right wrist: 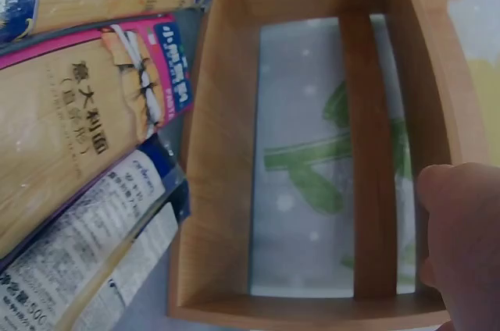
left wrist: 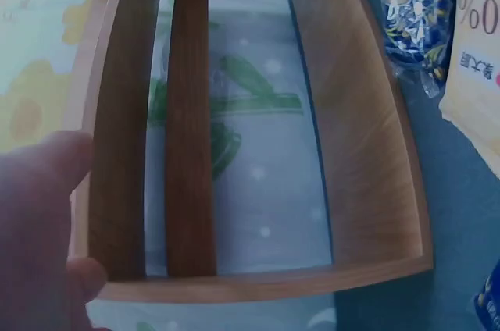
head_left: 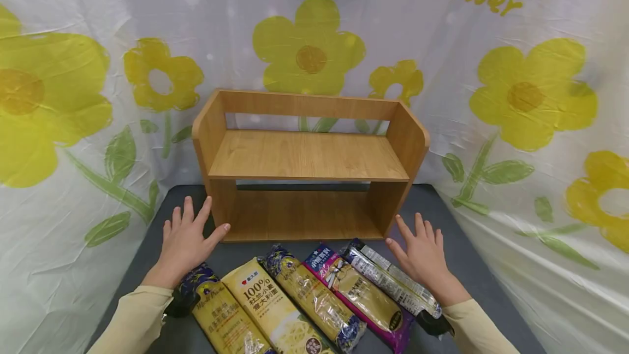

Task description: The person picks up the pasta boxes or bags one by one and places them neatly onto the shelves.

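A two-tier wooden shelf (head_left: 309, 157) stands on the dark table, both boards bare. My left hand (head_left: 184, 242) spreads its fingers near the shelf's lower left side, just above a gold pasta pack (head_left: 228, 318) with blue ends. On the other side my right hand (head_left: 422, 255) has its fingers extended beside the shelf's lower right corner, next to a pasta pack with a white printed label (head_left: 393, 277). Neither hand holds anything. In both wrist views fingers overlap the shelf's edge; I cannot tell whether they touch it.
Between the outer packs lie a pale yellow pasta pack (head_left: 275, 307), another gold pasta pack (head_left: 314, 296) and a purple-edged pasta pack (head_left: 363, 294), all slanted in front of the shelf. A flower-printed curtain (head_left: 314, 26) hangs behind and along both sides of the table (head_left: 472, 294).
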Demonstrator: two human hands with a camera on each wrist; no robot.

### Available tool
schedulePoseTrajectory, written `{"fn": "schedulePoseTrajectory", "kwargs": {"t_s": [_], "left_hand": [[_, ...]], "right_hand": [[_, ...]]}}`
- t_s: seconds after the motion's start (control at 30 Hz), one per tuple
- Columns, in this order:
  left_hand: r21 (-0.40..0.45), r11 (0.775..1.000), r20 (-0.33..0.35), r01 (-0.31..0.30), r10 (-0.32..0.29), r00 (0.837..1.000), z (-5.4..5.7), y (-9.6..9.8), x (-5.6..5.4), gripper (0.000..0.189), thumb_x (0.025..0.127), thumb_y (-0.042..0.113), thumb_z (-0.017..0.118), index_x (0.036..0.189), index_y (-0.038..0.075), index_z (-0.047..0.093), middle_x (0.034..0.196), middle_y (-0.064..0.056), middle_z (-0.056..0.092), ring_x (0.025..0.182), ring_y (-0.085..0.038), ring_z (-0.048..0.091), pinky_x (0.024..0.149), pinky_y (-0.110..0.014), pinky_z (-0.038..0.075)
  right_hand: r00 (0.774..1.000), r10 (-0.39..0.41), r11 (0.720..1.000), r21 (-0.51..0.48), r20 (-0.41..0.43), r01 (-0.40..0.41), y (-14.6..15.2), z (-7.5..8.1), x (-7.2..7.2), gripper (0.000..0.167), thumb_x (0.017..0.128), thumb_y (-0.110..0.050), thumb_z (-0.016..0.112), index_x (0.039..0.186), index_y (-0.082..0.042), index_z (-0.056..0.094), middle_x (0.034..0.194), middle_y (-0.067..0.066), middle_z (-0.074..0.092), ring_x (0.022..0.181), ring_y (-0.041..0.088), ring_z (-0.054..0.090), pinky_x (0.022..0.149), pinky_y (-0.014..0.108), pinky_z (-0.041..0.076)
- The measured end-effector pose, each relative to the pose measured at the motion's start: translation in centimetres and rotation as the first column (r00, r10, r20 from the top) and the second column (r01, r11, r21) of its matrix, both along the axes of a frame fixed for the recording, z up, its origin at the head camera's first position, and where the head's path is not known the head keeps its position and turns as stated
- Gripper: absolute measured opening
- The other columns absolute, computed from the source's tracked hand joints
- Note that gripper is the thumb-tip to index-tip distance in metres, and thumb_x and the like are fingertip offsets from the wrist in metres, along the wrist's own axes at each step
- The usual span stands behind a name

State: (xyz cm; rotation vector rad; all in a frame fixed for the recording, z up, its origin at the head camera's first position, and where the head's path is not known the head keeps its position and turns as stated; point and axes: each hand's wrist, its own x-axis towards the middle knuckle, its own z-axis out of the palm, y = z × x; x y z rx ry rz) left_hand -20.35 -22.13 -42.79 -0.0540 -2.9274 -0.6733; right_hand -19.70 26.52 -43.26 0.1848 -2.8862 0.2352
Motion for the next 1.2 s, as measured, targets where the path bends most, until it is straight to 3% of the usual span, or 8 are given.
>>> {"fn": "schedulePoseTrajectory", "kwargs": {"t_s": [0.2, 0.37, 0.57, 0.7, 0.8, 0.93, 1.03, 1.2], "left_hand": [[0.151, 0.988, 0.054, -0.042, 0.034, 0.998, -0.6, -0.9, -2.6, 0.098, 0.101, 0.063, 0.046, 0.163, 0.005, -0.003, 0.162, -0.043, -0.009, 0.144, -0.071, 0.003, 0.109, -0.082, 0.009], [0.346, 0.935, 0.088, -0.082, 0.055, 0.995, -0.9, -1.1, -5.6, 0.099, 0.102, 0.058, 0.048, 0.162, 0.006, -0.01, 0.165, -0.037, -0.007, 0.149, -0.064, 0.003, 0.114, -0.076, 0.015], [0.501, 0.852, 0.056, -0.153, 0.144, 0.988, -0.6, -0.7, -8.5, 0.091, 0.1, 0.046, 0.056, 0.165, 0.012, 0.003, 0.162, -0.03, 0.03, 0.146, -0.052, 0.034, 0.114, -0.065, 0.033], [0.534, 0.825, 0.012, -0.186, 0.212, 0.977, -0.3, -0.3, -9.8, 0.078, 0.097, 0.033, 0.061, 0.161, 0.007, 0.024, 0.151, -0.032, 0.046, 0.136, -0.051, 0.047, 0.109, -0.062, 0.041], [0.527, 0.822, -0.008, -0.214, 0.256, 0.967, -0.5, -0.2, -10.3, 0.064, 0.097, 0.027, 0.061, 0.151, 0.001, 0.039, 0.144, -0.032, 0.053, 0.131, -0.05, 0.052, 0.106, -0.061, 0.044], [0.502, 0.828, -0.026, -0.25, 0.303, 0.953, -0.9, -0.2, -10.5, 0.044, 0.099, 0.022, 0.054, 0.134, -0.005, 0.053, 0.128, -0.034, 0.061, 0.116, -0.049, 0.059, 0.092, -0.059, 0.049], [0.488, 0.836, -0.051, -0.249, 0.313, 0.948, -0.9, -0.3, -10.6, 0.038, 0.1, 0.019, 0.049, 0.126, -0.007, 0.057, 0.121, -0.035, 0.064, 0.107, -0.048, 0.061, 0.083, -0.056, 0.049], [0.481, 0.846, -0.066, -0.23, 0.296, 0.953, -0.9, -0.3, -10.8, 0.039, 0.101, 0.019, 0.048, 0.128, -0.008, 0.058, 0.123, -0.036, 0.065, 0.108, -0.049, 0.063, 0.082, -0.055, 0.05]], "right_hand": [[1.0, 0.01, 1.0, 0.001, 0.004, -0.01, 0.5, -0.6, 0.5, 0.064, 0.101, -0.043, 0.058, 0.154, -0.01, 0.045, 0.156, 0.039, 0.033, 0.139, 0.062, 0.036, 0.11, 0.078, 0.024], [1.0, 0.001, 1.0, -0.004, 0.008, -0.001, 0.6, -0.8, 0.7, 0.063, 0.101, -0.043, 0.058, 0.154, -0.01, 0.046, 0.155, 0.039, 0.034, 0.139, 0.062, 0.037, 0.11, 0.078, 0.023], [1.0, -0.008, 1.0, -0.01, 0.021, 0.008, 0.7, -1.0, 1.0, 0.063, 0.101, -0.043, 0.059, 0.153, -0.01, 0.047, 0.155, 0.039, 0.035, 0.139, 0.063, 0.037, 0.111, 0.078, 0.023], [1.0, -0.013, 1.0, -0.01, 0.021, 0.014, 0.7, -1.0, 1.0, 0.063, 0.101, -0.043, 0.058, 0.153, -0.01, 0.047, 0.156, 0.039, 0.034, 0.139, 0.063, 0.037, 0.111, 0.077, 0.023], [0.999, -0.015, 1.0, -0.008, 0.032, 0.015, 0.9, -1.1, 1.1, 0.062, 0.102, -0.043, 0.057, 0.154, -0.011, 0.046, 0.156, 0.038, 0.034, 0.14, 0.062, 0.037, 0.112, 0.077, 0.023], [0.999, -0.012, 1.0, -0.008, 0.038, 0.013, 1.1, -1.2, 1.2, 0.062, 0.102, -0.043, 0.057, 0.154, -0.011, 0.046, 0.156, 0.038, 0.034, 0.139, 0.062, 0.037, 0.111, 0.077, 0.022], [0.999, -0.009, 1.0, -0.005, 0.034, 0.01, 1.3, -1.2, 1.2, 0.062, 0.102, -0.043, 0.058, 0.153, -0.011, 0.047, 0.156, 0.038, 0.035, 0.139, 0.062, 0.038, 0.11, 0.078, 0.023], [0.999, -0.015, 1.0, -0.005, 0.033, 0.015, 1.6, -1.1, 1.2, 0.061, 0.102, -0.042, 0.058, 0.153, -0.011, 0.047, 0.155, 0.038, 0.036, 0.139, 0.061, 0.038, 0.11, 0.078, 0.023]]}}
